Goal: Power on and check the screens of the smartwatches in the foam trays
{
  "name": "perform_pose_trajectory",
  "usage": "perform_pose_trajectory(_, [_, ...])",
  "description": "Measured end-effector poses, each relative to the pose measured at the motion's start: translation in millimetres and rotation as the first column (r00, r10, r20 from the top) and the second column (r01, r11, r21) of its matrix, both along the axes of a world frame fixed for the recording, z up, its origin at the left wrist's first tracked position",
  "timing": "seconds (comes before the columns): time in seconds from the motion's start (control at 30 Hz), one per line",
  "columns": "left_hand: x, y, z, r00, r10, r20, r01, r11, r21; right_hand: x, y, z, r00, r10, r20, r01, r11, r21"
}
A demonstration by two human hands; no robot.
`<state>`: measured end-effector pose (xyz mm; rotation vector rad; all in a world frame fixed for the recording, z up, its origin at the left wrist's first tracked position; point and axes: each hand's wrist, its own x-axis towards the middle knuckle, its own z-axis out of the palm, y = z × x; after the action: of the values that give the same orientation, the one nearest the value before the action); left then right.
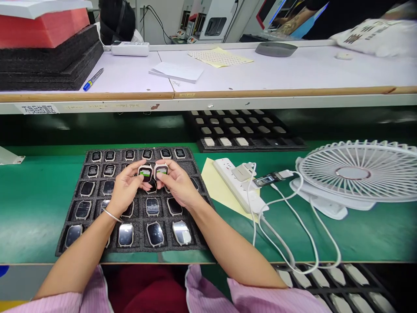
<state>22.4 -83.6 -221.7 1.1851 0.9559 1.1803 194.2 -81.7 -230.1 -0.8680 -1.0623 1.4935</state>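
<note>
My left hand [129, 186] grips a smartwatch body [145, 173] between thumb and fingers, its lit screen facing up. Close beside it, my right hand [178, 182] pinches a second smartwatch body [160, 172], whose screen is lit with a green patch. Both are held over a black foam tray [138, 224] with rows of pockets. Strapless smartwatches fill many pockets; those in the far rows show text on their screens, while nearer ones, such as the silver-edged watch [125, 235], have dark screens. My hands and forearms hide some pockets.
To the right, a white power strip [239, 184] lies on yellow paper, with white cables [302, 226] looping near a white fan [355, 174]. Another tray [250, 143] sits under the shelf [293, 74]. Stacked foam [42, 65] stands at upper left. Behind the shelf is another person's arm [296, 21].
</note>
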Motion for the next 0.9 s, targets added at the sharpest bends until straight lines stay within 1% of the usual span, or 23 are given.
perform_pose_trajectory(0.27, [-1.6, -0.2, -0.5, 1.0, 0.004, 0.02, -0.004, 1.0, -0.006, -0.3, -1.1, 1.2, 0.999, 0.026, -0.026, -0.026, 1.0, 0.013])
perform_pose_trajectory(0.6, [-1.0, -0.5, 2.3, 0.999, 0.003, 0.033, -0.003, 1.0, -0.01, 1.3, 1.8, -5.0, 0.999, 0.032, -0.003, -0.031, 0.998, 0.045])
perform_pose_trajectory(0.8, [-0.3, 1.5, -0.3, 0.998, 0.012, 0.06, -0.008, 0.998, -0.062, 0.9, 3.4, -5.7, 1.0, 0.029, 0.011, -0.029, 0.999, 0.046])
perform_pose_trajectory(0.9, [0.7, 1.6, 3.4, 0.995, 0.019, 0.096, -0.011, 0.996, -0.089, -1.2, 2.9, -2.0, 1.0, 0.021, -0.014, -0.02, 0.999, 0.042])
